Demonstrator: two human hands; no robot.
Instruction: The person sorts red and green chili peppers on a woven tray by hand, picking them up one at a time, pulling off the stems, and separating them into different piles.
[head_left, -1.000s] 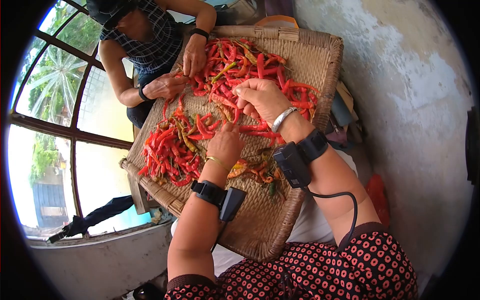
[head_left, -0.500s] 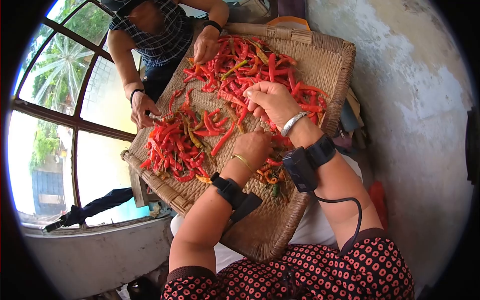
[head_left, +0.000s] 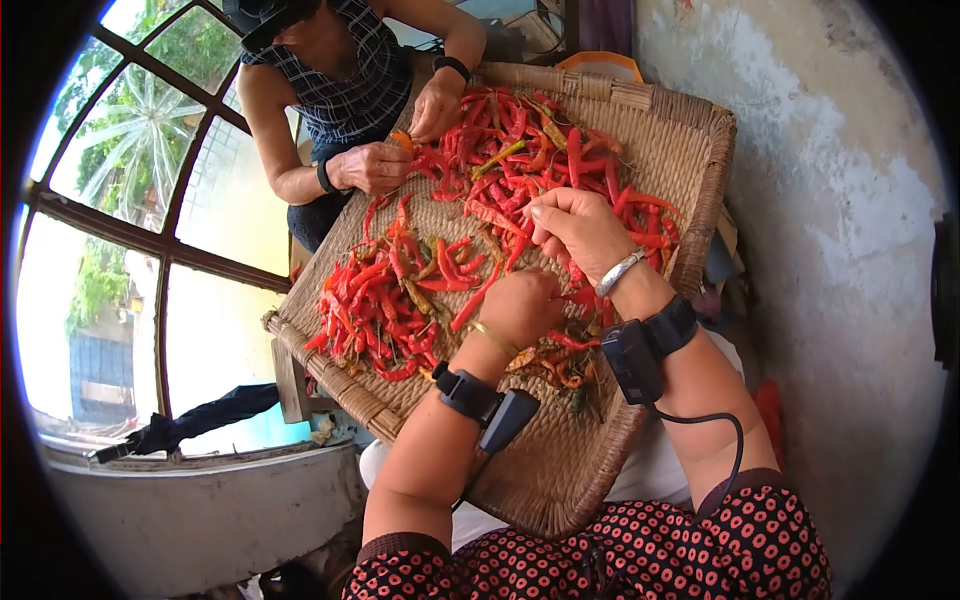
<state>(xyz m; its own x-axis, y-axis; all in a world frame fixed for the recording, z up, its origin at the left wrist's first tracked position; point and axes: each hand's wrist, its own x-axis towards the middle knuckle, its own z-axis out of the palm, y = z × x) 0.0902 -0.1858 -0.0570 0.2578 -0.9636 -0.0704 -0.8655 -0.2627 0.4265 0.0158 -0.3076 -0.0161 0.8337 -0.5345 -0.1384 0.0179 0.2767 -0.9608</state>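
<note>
Lying on the woven tray [head_left: 515, 485]: red chilies in a large far pile [head_left: 515, 150] and a smaller pile [head_left: 368, 310] nearer the window [head_left: 165, 243], with orange and green chilies [head_left: 567, 372] on the near side.
Left hand [head_left: 522, 305]: it was low over the tray, between the smaller pile and the right hand, its fingers curled down; whether they gripped a chili could not be told.
Right hand [head_left: 583, 235]: it was at the near edge of the large pile, thumb and forefinger pinched together; nothing could be made out between them.
Wrists: a silver bracelet [head_left: 618, 273] circled the right and a gold-coloured bangle [head_left: 497, 338] the left.
Across the tray: another person's two hands [head_left: 372, 167] were close together beside the large pile, an orange piece [head_left: 402, 140] at the fingers.
Below the window: a dark folded umbrella [head_left: 205, 417] slanted along the sill.
</note>
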